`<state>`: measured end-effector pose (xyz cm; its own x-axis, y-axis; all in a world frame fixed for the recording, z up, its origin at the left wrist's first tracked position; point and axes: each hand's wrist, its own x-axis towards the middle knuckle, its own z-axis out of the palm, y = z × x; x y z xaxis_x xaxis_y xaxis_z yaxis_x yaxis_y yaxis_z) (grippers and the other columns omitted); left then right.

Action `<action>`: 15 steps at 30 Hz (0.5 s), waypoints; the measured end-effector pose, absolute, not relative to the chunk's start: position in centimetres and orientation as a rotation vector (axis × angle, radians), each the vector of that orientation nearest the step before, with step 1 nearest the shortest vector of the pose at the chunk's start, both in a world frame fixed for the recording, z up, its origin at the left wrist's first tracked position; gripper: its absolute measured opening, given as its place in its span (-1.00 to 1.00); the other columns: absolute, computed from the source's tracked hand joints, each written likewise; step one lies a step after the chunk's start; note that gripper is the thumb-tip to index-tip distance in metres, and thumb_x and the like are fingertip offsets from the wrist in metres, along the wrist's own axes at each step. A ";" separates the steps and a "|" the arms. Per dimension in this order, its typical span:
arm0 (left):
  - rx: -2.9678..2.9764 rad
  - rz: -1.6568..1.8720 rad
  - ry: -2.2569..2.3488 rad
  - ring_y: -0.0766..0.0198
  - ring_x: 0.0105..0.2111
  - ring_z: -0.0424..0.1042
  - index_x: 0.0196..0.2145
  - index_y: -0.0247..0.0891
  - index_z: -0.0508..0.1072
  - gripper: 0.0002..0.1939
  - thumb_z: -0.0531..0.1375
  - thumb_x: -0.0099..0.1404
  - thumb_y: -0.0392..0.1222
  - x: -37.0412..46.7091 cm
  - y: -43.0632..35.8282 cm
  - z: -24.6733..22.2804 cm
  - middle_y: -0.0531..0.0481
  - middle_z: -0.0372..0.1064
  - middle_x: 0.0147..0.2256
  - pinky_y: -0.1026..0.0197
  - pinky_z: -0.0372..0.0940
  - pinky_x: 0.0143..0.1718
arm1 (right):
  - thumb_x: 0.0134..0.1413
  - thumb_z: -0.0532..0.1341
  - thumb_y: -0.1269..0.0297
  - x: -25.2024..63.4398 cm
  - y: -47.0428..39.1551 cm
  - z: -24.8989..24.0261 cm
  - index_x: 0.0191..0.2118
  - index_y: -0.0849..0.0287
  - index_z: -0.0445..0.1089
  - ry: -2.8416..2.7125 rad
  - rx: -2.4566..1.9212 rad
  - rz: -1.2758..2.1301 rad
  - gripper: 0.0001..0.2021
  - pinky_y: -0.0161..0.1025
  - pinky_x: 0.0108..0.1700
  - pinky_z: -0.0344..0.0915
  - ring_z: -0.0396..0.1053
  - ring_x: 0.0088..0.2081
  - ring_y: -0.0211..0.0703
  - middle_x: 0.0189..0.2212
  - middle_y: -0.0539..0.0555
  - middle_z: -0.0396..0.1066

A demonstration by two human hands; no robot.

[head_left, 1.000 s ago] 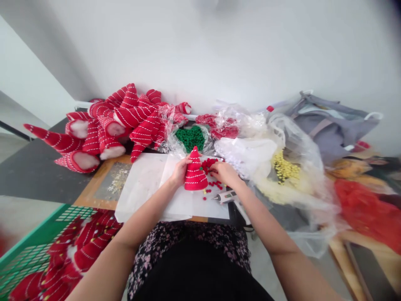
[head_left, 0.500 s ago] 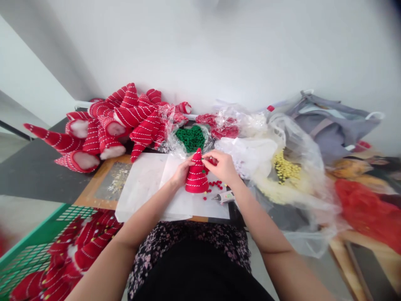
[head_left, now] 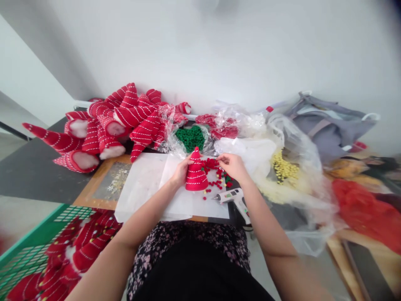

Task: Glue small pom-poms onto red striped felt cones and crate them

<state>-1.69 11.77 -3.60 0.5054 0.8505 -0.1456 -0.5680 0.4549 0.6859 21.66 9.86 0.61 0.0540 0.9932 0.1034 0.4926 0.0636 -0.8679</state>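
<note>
Left hand grips a red cone, tip up, over white paper, its fingers wrapped on the side; the right hand, fingertips drawn together, hovers by loose pompoms, any hold too small to tell. Nearest, a green basket sits low at left. A glue gun lies beside the pompoms. Beyond are bagged green pompoms and heaped red hats.

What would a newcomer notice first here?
Probably the big heap of red striped cones on the left, in front of the pale wall. Next, the single red cone held by the left hand near the centre, with bright green balls piled just beyond it. Yellow balls stand out farther right.
</note>
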 end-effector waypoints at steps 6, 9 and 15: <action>0.620 0.920 0.500 -0.04 -0.26 0.64 0.19 -0.31 0.50 -0.29 0.31 0.03 -0.18 -1.6 11.8 -4.1 -0.13 0.65 -0.18 -0.02 0.52 -0.12 | 0.06 0.35 0.20 19.8 9.2 1.3 -0.30 0.13 0.58 -1.483 -1.318 0.971 -0.87 -0.08 -0.14 0.60 0.66 -0.27 0.01 -0.36 0.10 0.66; 0.613 0.935 0.510 -0.05 -0.21 0.65 0.23 -0.25 0.49 -0.26 0.30 0.04 -0.21 -1.4 11.8 -4.4 -0.10 0.66 -0.15 -0.02 0.51 -0.09 | 0.16 0.32 0.23 17.6 8.7 2.1 -0.25 0.10 0.61 -1.621 -1.203 0.835 -0.88 -0.10 -0.09 0.59 0.64 -0.19 -0.02 -0.20 0.12 0.67; 0.630 0.988 0.537 -0.07 -0.11 0.64 0.18 -0.17 0.55 -0.31 0.25 0.04 -0.28 -1.2 11.8 -4.6 -0.03 0.67 -0.13 0.00 0.49 -0.04 | 0.22 0.28 0.44 14.7 8.9 2.9 -0.26 0.07 0.62 -1.952 -1.189 0.504 -0.84 -0.08 0.03 0.51 0.59 -0.13 -0.02 -0.19 0.11 0.64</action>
<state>-1.20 11.76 -4.62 0.4502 0.8834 -0.1298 -0.5895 0.4032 0.6999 14.72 8.89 2.88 -0.2587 0.8733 0.4129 0.5639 0.4836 -0.6694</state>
